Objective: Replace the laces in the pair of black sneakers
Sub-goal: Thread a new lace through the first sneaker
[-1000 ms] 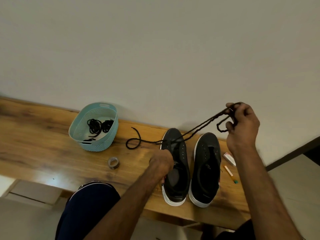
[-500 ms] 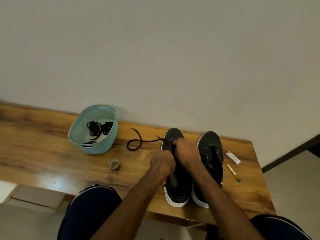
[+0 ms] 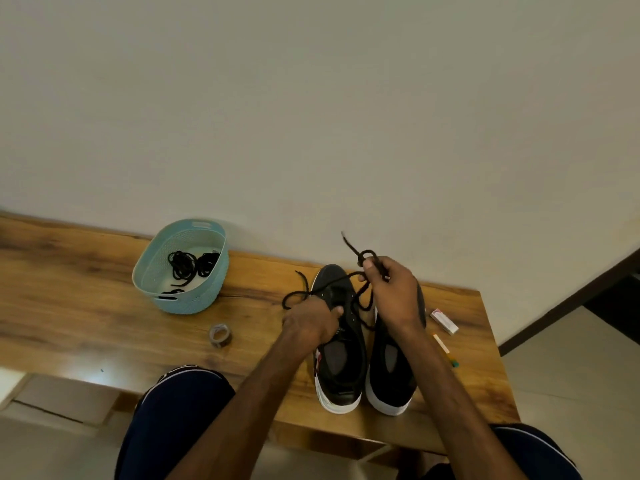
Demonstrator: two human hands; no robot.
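Black sneakers (image 3: 367, 344) with white soles, a black lace (image 3: 349, 277), a pale teal perforated basket (image 3: 204, 292), a streaky brown wood-grain surface (image 3: 86, 306), navy trousers (image 3: 166, 420).

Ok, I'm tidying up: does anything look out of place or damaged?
Nothing spilled or damaged. The left sneaker seems tipped toward the right sneaker under the left hand, and the lace loops loosely from the right hand.

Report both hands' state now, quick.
Left hand: closed, fingers curled on the left sneaker.
Right hand: closed, fingers pinching the black lace.
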